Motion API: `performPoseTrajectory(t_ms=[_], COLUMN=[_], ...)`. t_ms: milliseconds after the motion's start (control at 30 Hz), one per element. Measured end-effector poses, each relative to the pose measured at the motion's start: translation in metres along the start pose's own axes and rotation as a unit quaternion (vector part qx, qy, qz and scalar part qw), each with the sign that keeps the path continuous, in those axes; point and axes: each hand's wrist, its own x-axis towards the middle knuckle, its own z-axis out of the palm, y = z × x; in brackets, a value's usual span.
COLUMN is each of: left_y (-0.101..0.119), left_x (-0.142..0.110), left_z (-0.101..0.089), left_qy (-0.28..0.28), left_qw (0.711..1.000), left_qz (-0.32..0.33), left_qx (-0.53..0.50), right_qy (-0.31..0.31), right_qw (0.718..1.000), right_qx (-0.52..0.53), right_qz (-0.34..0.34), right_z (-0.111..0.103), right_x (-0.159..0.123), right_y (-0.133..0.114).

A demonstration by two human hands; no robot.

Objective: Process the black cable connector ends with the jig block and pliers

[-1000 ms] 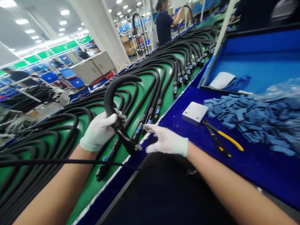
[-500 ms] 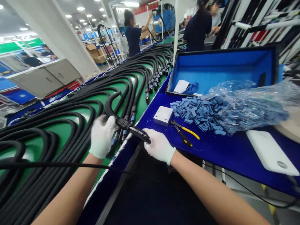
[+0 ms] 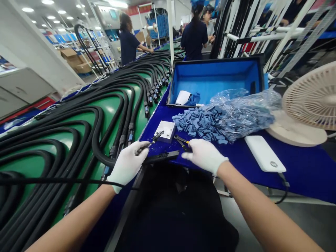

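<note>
My left hand (image 3: 128,162), in a white glove, is closed on a thin dark hose-end part with a ribbed tip (image 3: 159,135). That tip sits over the edge of a pale metal block (image 3: 169,128). Below it a long black plastic piece (image 3: 168,155) lies at the table's edge. My gloved right hand (image 3: 206,154) has its fingers and thumb around the handles of the pliers (image 3: 181,140), whose jaws point toward the block. Behind the pliers spreads a pile of small blue plastic pieces (image 3: 199,120), partly under clear plastic film (image 3: 244,105).
Black hoses (image 3: 81,122) with connector ends cover the green surface (image 3: 110,109) on the left. A blue bin (image 3: 215,82) stands behind the pile. On the right are a white power bank (image 3: 265,154) and a fan (image 3: 315,98). Co-workers (image 3: 128,42) stand farther back.
My right hand has left the black hose end and moved right onto the pliers. My left hand has moved right with the ribbed part. The view has shifted to the right.
</note>
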Motion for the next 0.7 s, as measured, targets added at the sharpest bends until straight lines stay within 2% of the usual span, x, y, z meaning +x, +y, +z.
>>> performPoseTrajectory(t_ms=[67,167,267,333,500,600,700], left_y=[0.006,0.013,0.023,0.029,0.037,0.038,0.04], left_x=[0.01,0.022,0.03,0.032,0.032,0.031,0.03], left_z=[0.001,0.001,-0.006,-0.01,-0.011,-0.008,-0.004], left_qy=[-0.031,-0.062,-0.055,-0.039,-0.017,-0.015,-0.001], left_qw=[0.996,0.982,0.978,0.978,0.981,0.987,0.991], left_qz=[-0.044,-0.076,-0.07,-0.063,-0.052,-0.024,-0.002], left_qx=[-0.071,-0.161,-0.188,-0.193,-0.185,-0.159,-0.137], right_qy=[0.02,0.057,0.063,0.061,0.035,0.052,0.056], right_qw=[0.997,0.998,0.994,0.983,0.926,0.9,0.901], right_qx=[-0.078,-0.036,0.089,0.166,0.323,0.359,0.35], right_qz=[0.004,0.019,0.003,-0.056,-0.194,-0.24,-0.249], right_z=[0.019,0.032,0.022,0.013,0.003,0.002,0.0], right_x=[0.006,0.014,0.016,0.013,0.003,0.003,0.005], right_y=[0.001,0.0,-0.001,-0.006,-0.034,-0.047,-0.051])
